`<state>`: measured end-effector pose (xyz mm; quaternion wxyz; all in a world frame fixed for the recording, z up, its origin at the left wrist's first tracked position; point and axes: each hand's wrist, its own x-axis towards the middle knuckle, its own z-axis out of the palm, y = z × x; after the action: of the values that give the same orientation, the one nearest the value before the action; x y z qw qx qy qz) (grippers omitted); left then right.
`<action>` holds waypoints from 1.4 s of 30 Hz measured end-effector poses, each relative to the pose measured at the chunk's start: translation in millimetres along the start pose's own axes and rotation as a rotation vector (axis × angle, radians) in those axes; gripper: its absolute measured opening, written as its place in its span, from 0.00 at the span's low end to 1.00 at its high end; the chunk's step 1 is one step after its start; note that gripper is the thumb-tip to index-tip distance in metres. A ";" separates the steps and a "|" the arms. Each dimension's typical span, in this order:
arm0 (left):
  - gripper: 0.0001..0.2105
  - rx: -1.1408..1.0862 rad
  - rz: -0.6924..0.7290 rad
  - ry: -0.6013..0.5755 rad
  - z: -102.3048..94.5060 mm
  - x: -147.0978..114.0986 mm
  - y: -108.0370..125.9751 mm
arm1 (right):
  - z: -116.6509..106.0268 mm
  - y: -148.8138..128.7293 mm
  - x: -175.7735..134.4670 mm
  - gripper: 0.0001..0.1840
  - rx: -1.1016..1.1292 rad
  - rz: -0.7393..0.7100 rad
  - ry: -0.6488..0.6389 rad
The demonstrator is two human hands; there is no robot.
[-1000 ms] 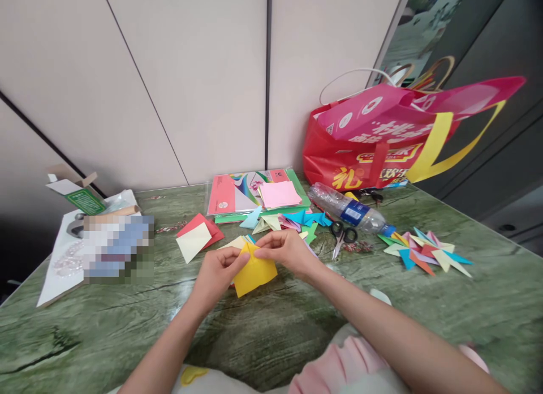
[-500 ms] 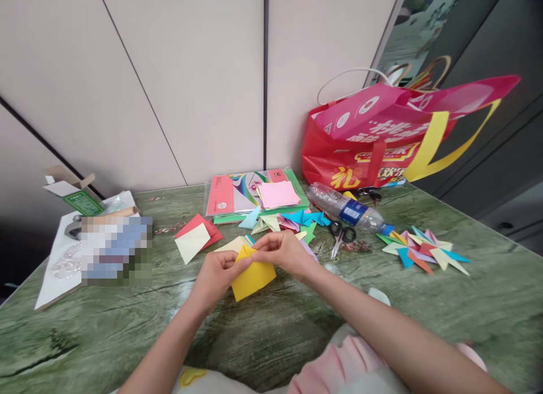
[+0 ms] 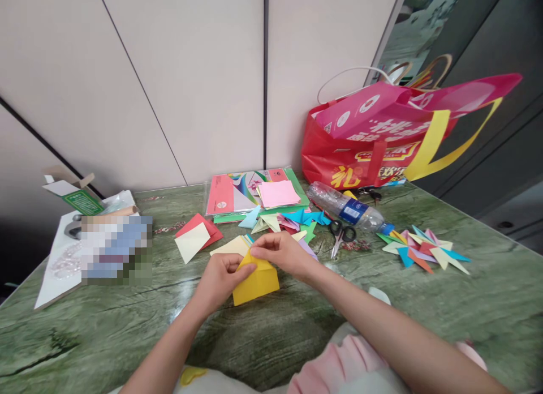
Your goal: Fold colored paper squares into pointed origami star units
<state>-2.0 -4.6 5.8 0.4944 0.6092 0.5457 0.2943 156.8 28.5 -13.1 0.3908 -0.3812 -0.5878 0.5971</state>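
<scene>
A yellow sheet of origami paper [image 3: 257, 285], its upper corners folded to a point, is held just over the table. My left hand [image 3: 220, 278] pinches its left edge between thumb and fingers. My right hand [image 3: 280, 253] pinches it near the top point. Behind my hands lie a pale yellow paper [image 3: 229, 246] and several folded paper pieces [image 3: 303, 217] in blue, green and purple. Further left, a cream square of paper [image 3: 192, 243] overlaps a red paper [image 3: 212, 234].
Black-handled scissors [image 3: 339, 235] and a plastic bottle [image 3: 350, 208] lie right of the folded pieces. A colourful folded-paper star [image 3: 424, 249] is at the right. Packs of paper [image 3: 223, 195] lie at the back, near a red bag [image 3: 360, 139]. A small box [image 3: 80, 198] stands left.
The yellow paper has tilted slightly and shifted a little down and right. My right fingers have moved slightly on its top point, and my left hand has barely moved.
</scene>
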 end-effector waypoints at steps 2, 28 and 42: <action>0.17 -0.021 -0.013 -0.002 0.5 -0.2 0.6 | 0.8 0.9 0.5 0.13 -0.024 0.005 0.019; 0.15 -0.177 -0.004 0.025 -0.4 0.8 -0.3 | 1.8 3.5 2.2 0.07 -0.164 -0.087 0.043; 0.10 -0.119 0.140 0.180 -0.3 3.3 -3.0 | 7.1 1.9 -0.7 0.07 -0.209 -0.028 -0.035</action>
<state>-2.5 -1.6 2.5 0.4570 0.5864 0.5256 0.4136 150.5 25.0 -14.9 0.3470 -0.4014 -0.6587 0.5336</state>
